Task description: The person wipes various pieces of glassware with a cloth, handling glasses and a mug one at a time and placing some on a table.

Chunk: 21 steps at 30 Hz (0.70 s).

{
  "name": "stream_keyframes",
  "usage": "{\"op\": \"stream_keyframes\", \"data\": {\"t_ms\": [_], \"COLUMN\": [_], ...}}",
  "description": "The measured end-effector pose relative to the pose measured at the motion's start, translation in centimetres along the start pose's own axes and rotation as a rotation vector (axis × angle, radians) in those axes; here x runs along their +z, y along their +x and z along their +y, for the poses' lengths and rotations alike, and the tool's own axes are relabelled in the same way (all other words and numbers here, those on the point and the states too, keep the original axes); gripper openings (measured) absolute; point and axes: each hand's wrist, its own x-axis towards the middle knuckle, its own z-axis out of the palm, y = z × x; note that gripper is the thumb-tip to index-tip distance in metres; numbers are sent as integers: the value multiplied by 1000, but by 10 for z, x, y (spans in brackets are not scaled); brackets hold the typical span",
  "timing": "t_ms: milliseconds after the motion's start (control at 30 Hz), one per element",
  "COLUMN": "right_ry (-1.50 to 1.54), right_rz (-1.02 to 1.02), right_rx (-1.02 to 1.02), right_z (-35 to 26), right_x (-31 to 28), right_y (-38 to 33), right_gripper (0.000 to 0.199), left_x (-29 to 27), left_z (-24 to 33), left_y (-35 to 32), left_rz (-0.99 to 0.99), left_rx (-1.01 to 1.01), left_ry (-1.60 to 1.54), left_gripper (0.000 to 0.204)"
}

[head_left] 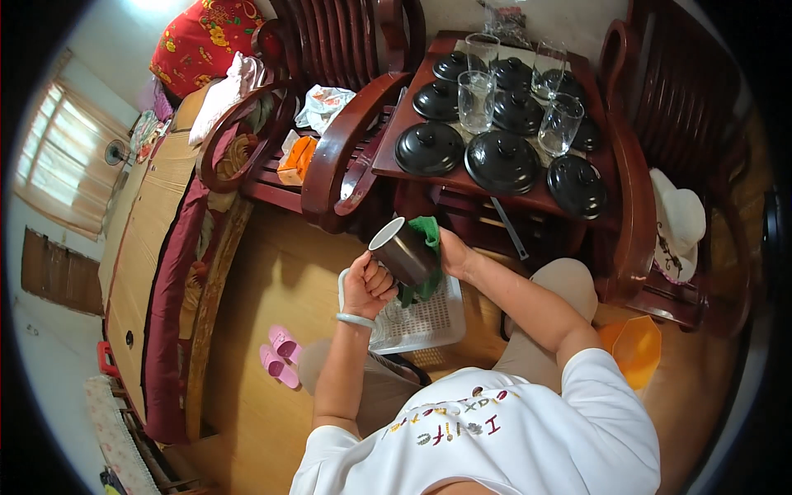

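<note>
Fingers of the left hand [370, 285] gripped a mug [407, 255] slanting mouth-up leftward; the right hand [453, 252] held green cloth [427, 231] against it.

Mug [406, 257]: dark, near-black brown outside, pale inside and at the rim, straight-walled, cylindrical. Held in the air, tilted, mouth toward the upper left, base toward the lower right. Inner wall partly visible; bottom too deep to make out. Left hand [368, 285] curled in a fist at its left side; fist covers that side, so can't confirm a handle there. Cloth [428, 233]: green, crumpled, bunched along the mug's right side, one part up near the rim, another hanging below the body. Right hand [454, 254] holds it against the wall, fingers mostly hidden.
</note>
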Motion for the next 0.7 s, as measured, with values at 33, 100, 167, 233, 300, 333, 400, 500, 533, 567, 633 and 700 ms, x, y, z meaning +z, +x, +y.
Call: {"op": "stream_keyframes", "data": {"t_ms": [33,100,167,233,300,333,400,500,533,567,633,700], "right_ry": [-12,3,-26,-62,-122,-138,-89,75,108,105,233,336], "right_rz": [-4,-30,20,12,29,-14,-76,-343,-356,-359,-390,-266], "right_rx": [5,-77,-48,-83,-142,-155,-153,-145,-170,-160,-216,-229], "right_z": [1,2,-1,-8,-11,-13,-20,-44,-53,-61,-74,-73], "right_x": [2,2,0,11,15,11,12,25,35,38,36,35], "right_y": [1,4,3,-6,-9,-11,-17,-31,-41,-47,-57,-55], "right_gripper": [40,40,41,42,43,43,42,40,44,44,44,40], "left_x": [-3,-8,-15,-20,-25,-26,-29,-30,-31,-33,-32,-30], "left_z": [0,0,-1,-3,-5,-6,-8,-8,-8,-8,-10,-10], "left_y": [1,2,5,6,9,11,12,9,9,8,7,9], "left_rz": [-4,4,6,106,140,202,316,421,424,430,434,503], "left_rx": [11,74,87,81,74,74,77,55,61,72,69,104], "left_ry": [-7,-103,-122,-149,-157,-175,-165,-126,-134,-128,-119,-94], "left_gripper": [48,51,53,53,53,53,51,49,49,48,48,46]}}
